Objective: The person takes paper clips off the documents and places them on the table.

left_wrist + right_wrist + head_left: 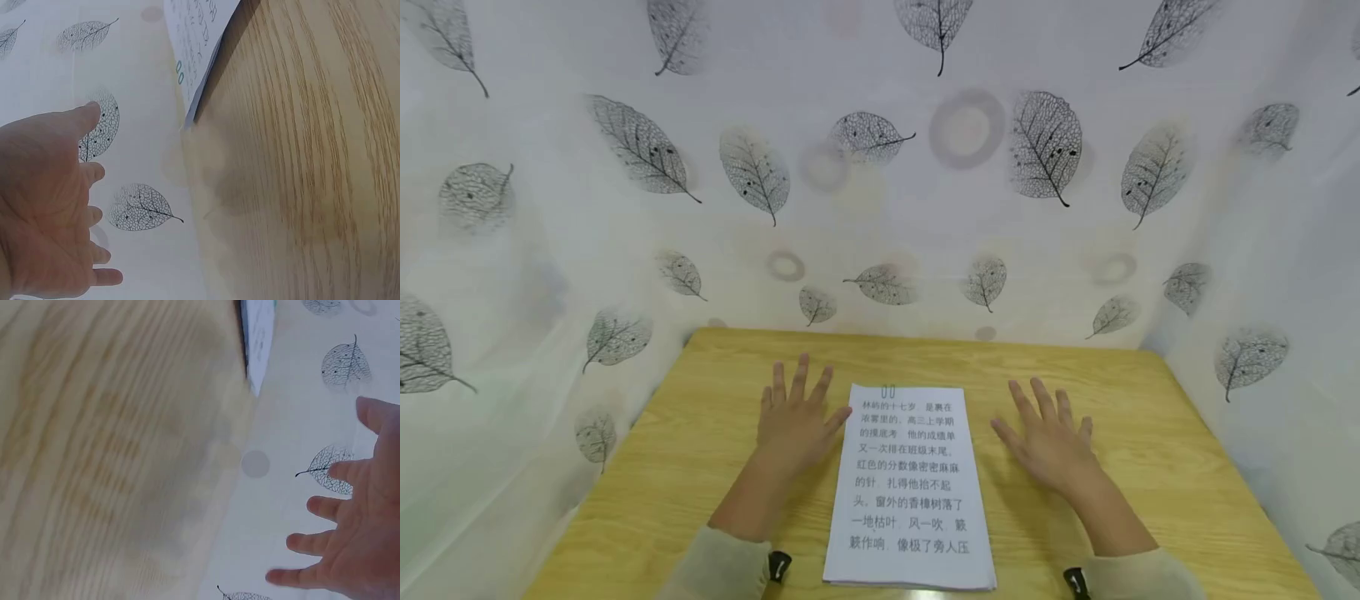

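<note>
A stack of white sheets (910, 492) printed with large Chinese characters lies flat on the wooden table, a paper clip (888, 392) at its top edge. On its left, my left hand (795, 425) is spread, palm down, its thumb tip close to the paper's edge; whether they touch I cannot tell. My right hand (1051, 446) is spread to the right of the stack, apart from it. Both wrist views show the palms of the left hand (47, 206) and right hand (369, 531) with nothing held in them.
The yellow wood-grain table (722, 375) reaches back to a pale curtain (880, 217) with a leaf print, which also hangs along both sides. Dark straps (779, 567) show at both wrists, by the light sleeves (718, 567).
</note>
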Action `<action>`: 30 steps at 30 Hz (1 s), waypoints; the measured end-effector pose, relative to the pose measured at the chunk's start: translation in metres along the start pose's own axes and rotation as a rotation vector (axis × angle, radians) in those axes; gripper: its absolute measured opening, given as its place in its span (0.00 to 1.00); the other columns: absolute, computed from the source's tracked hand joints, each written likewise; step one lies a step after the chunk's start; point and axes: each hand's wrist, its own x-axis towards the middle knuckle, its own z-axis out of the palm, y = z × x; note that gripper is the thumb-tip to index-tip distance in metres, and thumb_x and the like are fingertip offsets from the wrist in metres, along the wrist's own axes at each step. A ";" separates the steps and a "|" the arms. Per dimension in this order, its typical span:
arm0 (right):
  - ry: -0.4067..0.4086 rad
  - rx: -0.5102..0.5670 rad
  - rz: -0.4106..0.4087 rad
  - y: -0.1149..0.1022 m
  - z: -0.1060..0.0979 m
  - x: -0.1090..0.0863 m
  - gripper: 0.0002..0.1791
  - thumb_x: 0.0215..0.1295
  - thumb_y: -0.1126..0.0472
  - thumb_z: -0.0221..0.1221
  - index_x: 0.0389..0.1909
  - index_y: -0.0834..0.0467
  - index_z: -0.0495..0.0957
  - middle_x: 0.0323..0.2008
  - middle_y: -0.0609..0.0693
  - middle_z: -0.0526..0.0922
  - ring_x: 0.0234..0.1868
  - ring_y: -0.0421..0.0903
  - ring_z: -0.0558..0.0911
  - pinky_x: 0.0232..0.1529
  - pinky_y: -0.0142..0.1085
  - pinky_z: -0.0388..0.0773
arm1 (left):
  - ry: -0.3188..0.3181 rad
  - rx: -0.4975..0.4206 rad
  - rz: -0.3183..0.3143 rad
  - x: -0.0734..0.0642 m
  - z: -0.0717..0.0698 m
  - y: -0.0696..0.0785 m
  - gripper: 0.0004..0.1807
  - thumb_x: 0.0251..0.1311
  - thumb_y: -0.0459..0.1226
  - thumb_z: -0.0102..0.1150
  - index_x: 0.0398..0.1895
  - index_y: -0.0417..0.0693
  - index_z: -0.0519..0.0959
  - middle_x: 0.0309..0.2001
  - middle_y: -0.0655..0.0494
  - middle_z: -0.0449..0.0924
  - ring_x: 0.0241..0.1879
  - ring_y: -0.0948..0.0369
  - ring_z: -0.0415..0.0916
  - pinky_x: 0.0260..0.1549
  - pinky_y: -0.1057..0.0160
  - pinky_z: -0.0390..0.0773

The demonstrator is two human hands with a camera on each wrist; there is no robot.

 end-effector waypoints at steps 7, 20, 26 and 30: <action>-0.040 0.189 -0.016 -0.010 -0.001 0.018 0.37 0.84 0.44 0.54 0.79 0.66 0.65 0.74 0.72 0.69 0.72 0.75 0.73 0.68 0.73 0.75 | 0.018 -0.013 0.009 0.000 0.005 -0.008 0.44 0.81 0.67 0.37 0.91 0.63 0.43 0.90 0.47 0.22 0.87 0.32 0.19 0.85 0.25 0.41; -0.187 0.325 0.089 -0.012 0.049 0.068 0.39 0.75 0.42 0.66 0.68 0.71 0.74 0.63 0.68 0.80 0.59 0.60 0.82 0.62 0.56 0.83 | 0.066 -0.035 -0.003 -0.004 0.016 -0.011 0.42 0.81 0.63 0.45 0.89 0.60 0.52 0.90 0.39 0.41 0.86 0.26 0.38 0.83 0.24 0.51; -0.150 0.145 0.148 -0.024 0.069 0.078 0.49 0.58 0.28 0.74 0.55 0.71 0.77 0.54 0.67 0.78 0.46 0.56 0.78 0.44 0.50 0.82 | 0.051 -0.049 -0.007 -0.007 0.024 -0.010 0.42 0.80 0.62 0.47 0.89 0.59 0.53 0.89 0.38 0.43 0.86 0.26 0.39 0.82 0.24 0.51; -0.140 0.090 0.237 -0.035 0.069 0.077 0.52 0.55 0.31 0.77 0.60 0.73 0.75 0.54 0.67 0.77 0.48 0.58 0.78 0.46 0.56 0.82 | 0.066 -0.059 -0.002 -0.008 0.025 -0.010 0.41 0.80 0.61 0.50 0.89 0.58 0.55 0.89 0.38 0.44 0.86 0.26 0.41 0.82 0.25 0.53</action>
